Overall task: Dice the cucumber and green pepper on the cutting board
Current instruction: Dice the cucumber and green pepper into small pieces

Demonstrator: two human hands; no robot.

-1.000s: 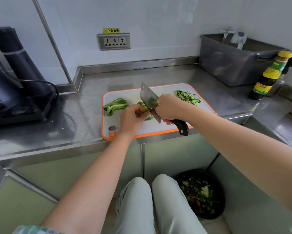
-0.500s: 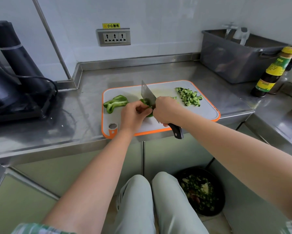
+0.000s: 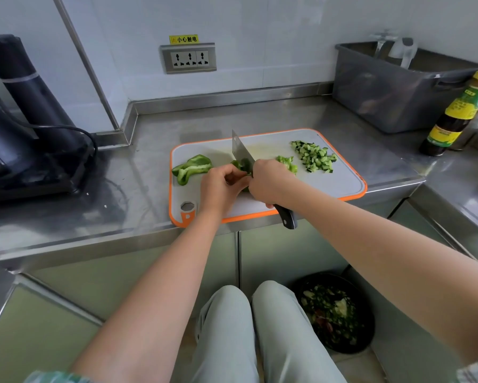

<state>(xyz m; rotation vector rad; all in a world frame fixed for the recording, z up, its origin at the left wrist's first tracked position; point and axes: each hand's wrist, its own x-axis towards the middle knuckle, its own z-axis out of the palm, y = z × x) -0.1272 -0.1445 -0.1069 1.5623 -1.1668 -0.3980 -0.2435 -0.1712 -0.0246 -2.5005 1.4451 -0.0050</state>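
One cleaver (image 3: pixel 240 151), one held pepper piece (image 3: pixel 236 163), two diced piles (image 3: pixel 315 156)

1. A commercial-style kitchen: a stainless steel counter (image 3: pixel 121 189) with a raised backsplash spans the middle of the frame.
2. Below it, steel cabinet doors (image 3: pixel 273 258).
3. Centre: an orange-edged cutting board (image 3: pixel 342 185). Upper right: a grey plastic tub (image 3: pixel 384 100) and a sauce bottle (image 3: pixel 456 114).
4. Lower right: a floor bin (image 3: pixel 369 327) of vegetable scraps.

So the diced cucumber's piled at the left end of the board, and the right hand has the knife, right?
No: the head view shows the diced cucumber at the right end of the board, not the left. The right hand does have the knife.
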